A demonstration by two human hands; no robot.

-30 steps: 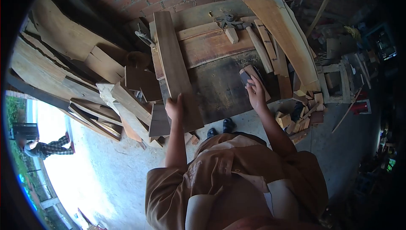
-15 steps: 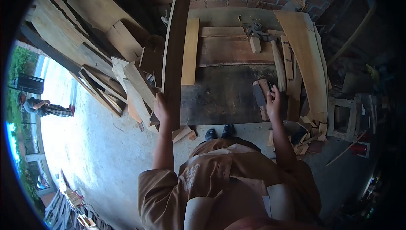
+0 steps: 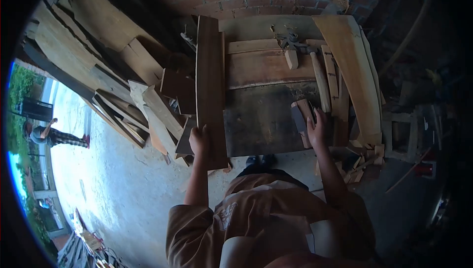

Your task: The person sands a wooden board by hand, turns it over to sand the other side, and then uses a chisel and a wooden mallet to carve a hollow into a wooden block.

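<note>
My left hand (image 3: 199, 142) is closed around the left edge of a long wooden board (image 3: 209, 85), near its front end. The board lies along the left side of the dark workbench (image 3: 261, 125), over a paler board. At the bench's front right my right hand (image 3: 318, 126) rests with curled fingers against a wooden block with a dark face (image 3: 301, 122). Its fingers are pinched together, and I cannot tell what small thing is in them. Beyond that hand lies a hammer (image 3: 320, 83), its wooden handle pointing toward me.
A small wood piece (image 3: 291, 59) lies by the hammer head. A wide tapered board (image 3: 345, 71) lines the bench's right side. Planks and offcuts (image 3: 152, 100) are stacked at left, with scraps (image 3: 362, 164) at lower right. A person (image 3: 54, 135) stands outside at far left.
The long board has tipped down from its raised, slanted position to lie along the bench's left side, my left hand still gripping it. My right hand stays by the block.
</note>
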